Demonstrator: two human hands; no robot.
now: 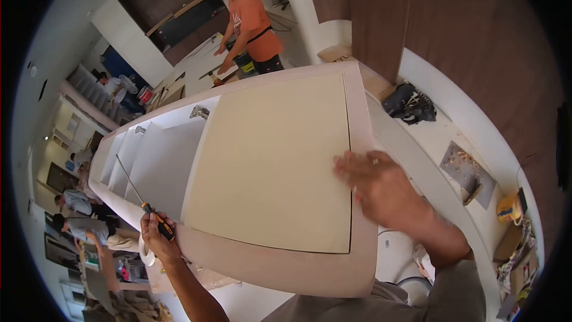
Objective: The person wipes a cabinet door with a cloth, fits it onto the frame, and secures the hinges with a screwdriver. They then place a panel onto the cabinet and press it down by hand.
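Observation:
My left hand point(158, 237) is closed around a screwdriver point(162, 226) with a black and orange handle, its long thin shaft pointing up and left. A long pale cabinet point(250, 274) with rounded sides lies in front of me. A cream door panel point(268, 161) covers its near-right part, with a thin dark gap along the panel's right and lower edges. Blurred by motion, my right hand point(375, 188) is at the right edge of the panel with its fingers stretched out. Contact with the panel is not clear. Metal hinges point(199, 111) show inside the uncovered white compartments point(164, 158).
Beyond the cabinet, a person in an orange shirt point(253, 24) stands at a worktable point(196, 62). Several other people point(89, 226) are at the left. A black bag point(410, 103), a dustpan-like grey sheet point(468, 170) with debris and a yellow tub point(509, 209) lie at the right.

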